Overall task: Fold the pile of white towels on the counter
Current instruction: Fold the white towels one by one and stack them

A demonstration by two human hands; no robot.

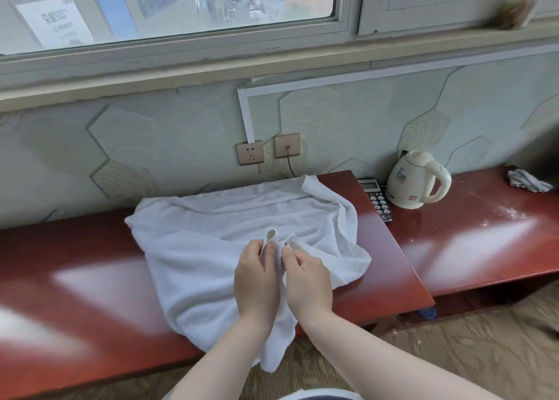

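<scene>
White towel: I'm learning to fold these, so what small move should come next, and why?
Probably draw the two hands apart. The left hand and right hand pinch the white towel side by side, and it lies rumpled on the counter.

Towel (211, 239) on counter (75, 263); phone (376, 200) right of it, kettle (414, 184) further right.
</scene>
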